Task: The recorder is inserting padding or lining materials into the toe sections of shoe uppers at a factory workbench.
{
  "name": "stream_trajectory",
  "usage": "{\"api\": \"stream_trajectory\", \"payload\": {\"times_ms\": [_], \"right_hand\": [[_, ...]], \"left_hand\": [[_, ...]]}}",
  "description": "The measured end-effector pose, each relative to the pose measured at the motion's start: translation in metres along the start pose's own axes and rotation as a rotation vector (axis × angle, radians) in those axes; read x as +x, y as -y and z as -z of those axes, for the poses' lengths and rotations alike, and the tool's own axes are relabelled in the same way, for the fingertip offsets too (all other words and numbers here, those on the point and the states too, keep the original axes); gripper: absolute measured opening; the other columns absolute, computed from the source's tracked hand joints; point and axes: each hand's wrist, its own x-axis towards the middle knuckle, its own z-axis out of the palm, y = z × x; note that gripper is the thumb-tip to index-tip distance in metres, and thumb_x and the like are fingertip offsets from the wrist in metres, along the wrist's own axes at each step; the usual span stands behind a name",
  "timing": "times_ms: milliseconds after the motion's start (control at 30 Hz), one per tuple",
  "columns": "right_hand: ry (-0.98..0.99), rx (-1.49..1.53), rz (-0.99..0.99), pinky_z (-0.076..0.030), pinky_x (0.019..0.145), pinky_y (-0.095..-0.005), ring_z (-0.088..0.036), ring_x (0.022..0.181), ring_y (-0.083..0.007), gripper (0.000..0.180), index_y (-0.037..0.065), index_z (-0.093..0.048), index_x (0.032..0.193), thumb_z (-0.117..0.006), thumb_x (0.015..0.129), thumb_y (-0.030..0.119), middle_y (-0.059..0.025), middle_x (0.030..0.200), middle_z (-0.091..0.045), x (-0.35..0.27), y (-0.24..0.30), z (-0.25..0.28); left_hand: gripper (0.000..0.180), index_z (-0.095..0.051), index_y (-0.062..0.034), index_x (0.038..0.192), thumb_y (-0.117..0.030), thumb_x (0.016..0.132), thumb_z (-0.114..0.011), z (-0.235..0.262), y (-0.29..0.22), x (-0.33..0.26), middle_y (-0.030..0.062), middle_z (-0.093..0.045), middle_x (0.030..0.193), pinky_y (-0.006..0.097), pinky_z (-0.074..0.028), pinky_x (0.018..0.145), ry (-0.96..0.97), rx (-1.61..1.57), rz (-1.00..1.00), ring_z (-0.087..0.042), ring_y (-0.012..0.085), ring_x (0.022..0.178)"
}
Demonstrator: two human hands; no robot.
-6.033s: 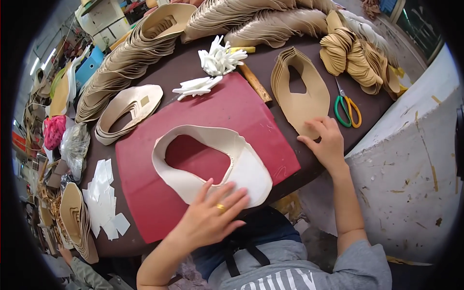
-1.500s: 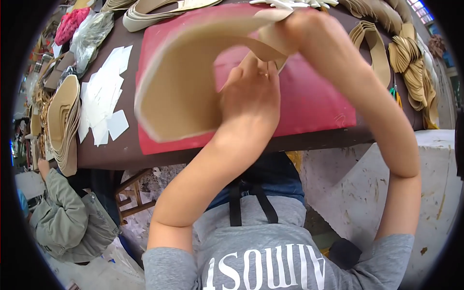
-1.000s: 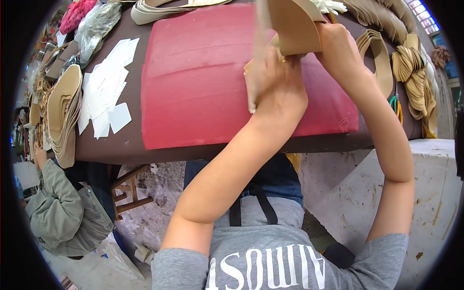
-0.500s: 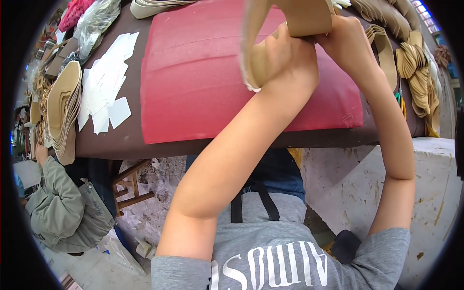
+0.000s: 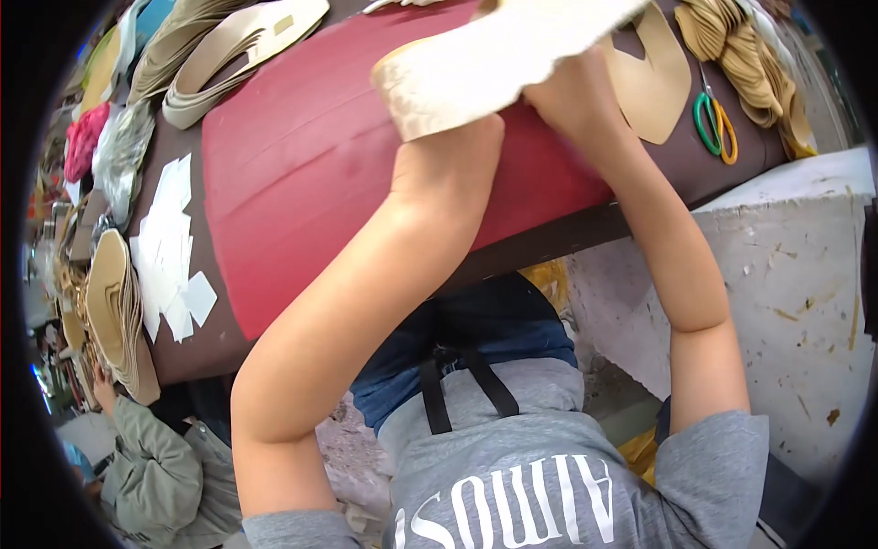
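Both hands hold a cream cutout (image 5: 498,55) up over the red mat (image 5: 320,174). Half a second ago it hung folded and edge-on; now it is turned flatter, its pale face showing. The left hand (image 5: 448,146) grips its lower edge from beneath, the right hand (image 5: 572,87) its far side; the fingers are hidden behind it. Scissors (image 5: 713,123) lie on the table to the right.

Your 2 hands, left hand (image 5: 457,151) and right hand (image 5: 572,87), hold cut sheet (image 5: 494,59) above mat (image 5: 302,174) on table (image 5: 732,169). Scissors (image 5: 715,123) right of mat. Paper scraps (image 5: 169,247) left of mat; stacked pieces (image 5: 114,311) farther left.
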Motion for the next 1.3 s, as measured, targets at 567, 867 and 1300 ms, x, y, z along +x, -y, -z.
{"api": "stream_trajectory", "payload": {"times_ms": [567,867,1300], "right_hand": [[0.218,-0.077,-0.235,-0.051,0.069,-0.0364,-0.064,0.076,-0.028,0.038,-0.005,-0.059,0.105,-0.071,0.077,0.017,-0.0182,0.09,-0.067,0.016,0.003,0.029],[-0.33,-0.109,0.406,-0.05,0.068,-0.0355,-0.061,0.069,-0.0246,0.029,-0.002,-0.066,0.096,-0.071,0.075,0.017,-0.015,0.083,-0.069,0.002,-0.065,-0.017],[0.239,-0.143,-0.04,-0.045,0.052,-0.025,-0.056,0.052,-0.0149,0.014,0.001,-0.066,0.075,-0.07,0.075,0.015,-0.0056,0.065,-0.064,0.004,0.028,0.07]], "left_hand": [[0.016,-0.064,-0.0044,0.092,-0.009,0.077,-0.061,-0.002,-0.019,0.025,0.0048,-0.057,0.07,0.03,-0.039,0.051,0.26,0.061,-0.105,-0.046,0.0156,0.059],[0.017,-0.067,-0.0043,0.094,-0.008,0.081,-0.057,-0.009,-0.006,0.028,0.0077,-0.062,0.086,0.025,-0.039,0.053,-0.053,-0.02,-0.047,-0.047,0.0142,0.058],[0.017,-0.069,-0.0077,0.068,-0.01,0.08,-0.057,-0.021,0.06,0.012,0.0062,-0.064,0.064,0.031,-0.05,0.064,0.289,-0.299,-0.151,-0.06,0.0192,0.061]]}}
